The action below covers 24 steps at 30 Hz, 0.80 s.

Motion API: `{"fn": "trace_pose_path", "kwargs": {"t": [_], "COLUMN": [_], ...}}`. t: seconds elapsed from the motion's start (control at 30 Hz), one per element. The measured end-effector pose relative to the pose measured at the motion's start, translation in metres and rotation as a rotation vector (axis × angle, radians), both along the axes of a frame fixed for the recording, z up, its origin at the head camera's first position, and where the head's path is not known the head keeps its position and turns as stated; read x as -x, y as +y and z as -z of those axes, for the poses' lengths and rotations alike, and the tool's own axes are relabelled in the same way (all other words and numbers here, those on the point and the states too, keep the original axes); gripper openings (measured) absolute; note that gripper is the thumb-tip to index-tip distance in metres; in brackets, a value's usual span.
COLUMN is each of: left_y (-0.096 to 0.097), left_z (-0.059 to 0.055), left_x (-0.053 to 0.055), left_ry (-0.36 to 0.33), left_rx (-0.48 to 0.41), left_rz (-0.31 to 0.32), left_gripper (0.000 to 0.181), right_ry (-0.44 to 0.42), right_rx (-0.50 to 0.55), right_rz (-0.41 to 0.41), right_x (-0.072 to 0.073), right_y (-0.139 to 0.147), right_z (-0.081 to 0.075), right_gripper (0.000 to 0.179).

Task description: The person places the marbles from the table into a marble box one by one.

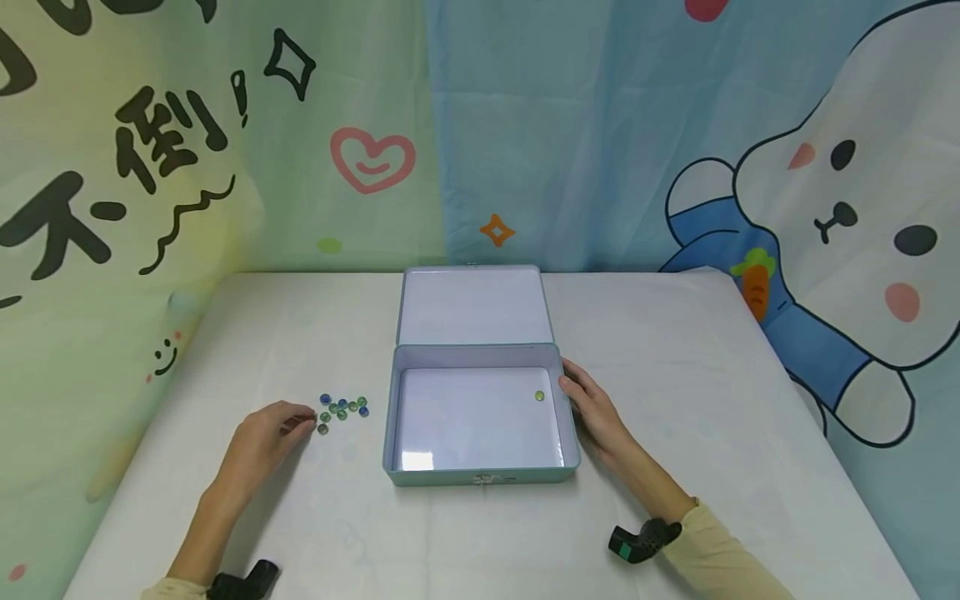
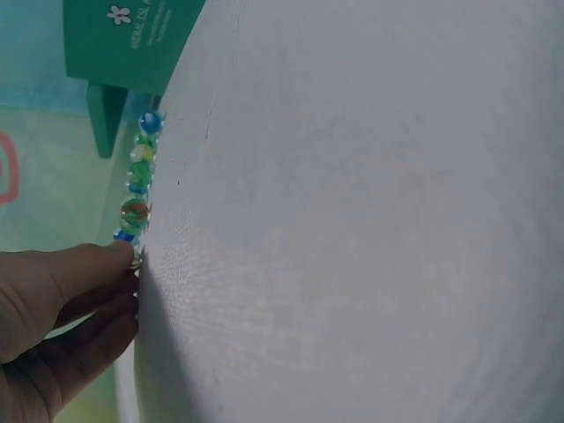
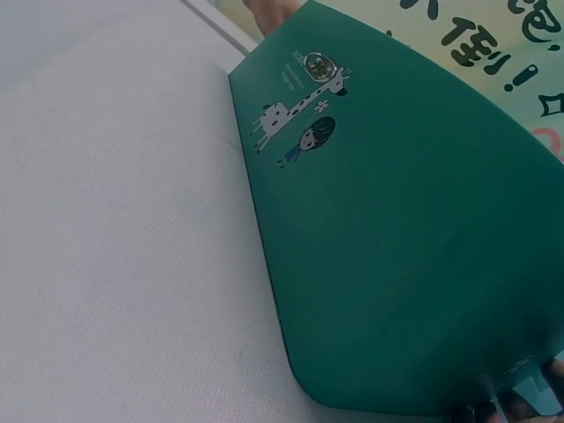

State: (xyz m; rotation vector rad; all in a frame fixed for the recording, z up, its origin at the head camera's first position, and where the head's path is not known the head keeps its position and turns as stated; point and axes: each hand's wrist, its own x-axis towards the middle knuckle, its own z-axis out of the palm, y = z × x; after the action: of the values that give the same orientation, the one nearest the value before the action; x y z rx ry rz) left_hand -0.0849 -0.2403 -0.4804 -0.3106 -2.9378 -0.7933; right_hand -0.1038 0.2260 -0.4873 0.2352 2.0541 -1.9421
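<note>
A person's left hand (image 1: 272,433) at the left edge of clustered blue and green round glass marbles (image 1: 342,404) — cannot tell if pinching one — right hand (image 1: 597,410) gripping the open green rectangular metal box (image 1: 450,478) by its right rim

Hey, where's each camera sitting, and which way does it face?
Head: worn on the head, facing forward and down at the open box, loose marbles and table; left hand and right hand both show.
Left wrist: looks past that hand's thumb and fingers toward marbles and a box corner, tilted sideways.
Right wrist: faces the box's green outer wall; part of that hand shows at lower right.
Shared: both wrist views show the box's green outside and the table.
</note>
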Motion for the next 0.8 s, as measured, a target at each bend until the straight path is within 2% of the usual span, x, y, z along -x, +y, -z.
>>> {"fn": "trace_pose_path", "kwargs": {"t": [0.47, 0.8], "left_y": [0.0007, -0.003], "left_z": [0.0008, 0.0007], "left_x": [0.0001, 0.0021], "left_ry": [0.003, 0.022], "left_rx": [-0.032, -0.062], "left_rz": [-0.012, -0.052], "left_gripper": [0.018, 0.019], "right_ry": [-0.029, -0.018], "right_rx": [-0.012, 0.013], "right_rz": [0.001, 0.003], "right_x": [0.0, 0.0013], "right_y": [0.001, -0.0002], "right_z": [-0.0013, -0.0008], "right_gripper": [0.063, 0.063]}}
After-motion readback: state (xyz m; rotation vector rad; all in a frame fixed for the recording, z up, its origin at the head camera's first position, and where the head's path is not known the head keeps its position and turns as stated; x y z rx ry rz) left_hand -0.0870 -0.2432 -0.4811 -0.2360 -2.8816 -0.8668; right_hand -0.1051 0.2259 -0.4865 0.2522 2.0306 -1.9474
